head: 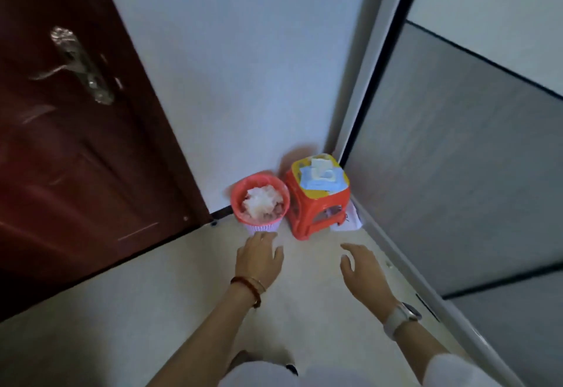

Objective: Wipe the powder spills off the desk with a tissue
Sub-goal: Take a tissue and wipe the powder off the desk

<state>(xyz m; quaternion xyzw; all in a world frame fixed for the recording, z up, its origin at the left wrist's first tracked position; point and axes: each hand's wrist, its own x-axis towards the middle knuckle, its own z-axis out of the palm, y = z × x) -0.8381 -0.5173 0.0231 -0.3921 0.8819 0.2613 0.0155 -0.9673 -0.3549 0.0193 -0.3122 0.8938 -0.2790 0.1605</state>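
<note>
A blue tissue pack [320, 180] with a white tissue sticking up lies on top of a small red and yellow plastic stool [313, 207] in the corner of the room. Left of the stool stands a small waste bin [259, 200] with a red liner, full of crumpled white tissues. My left hand [259, 257] is stretched forward just in front of the bin, fingers apart, holding nothing. My right hand [364, 268] reaches forward below the stool, fingers spread and empty. No desk or powder is in view.
A dark red door [76, 143] with a metal handle [82, 65] fills the left side. A white wall [243, 66] is ahead. A grey panel with a white frame [457, 158] runs along the right. Pale floor [152, 310] lies under my arms.
</note>
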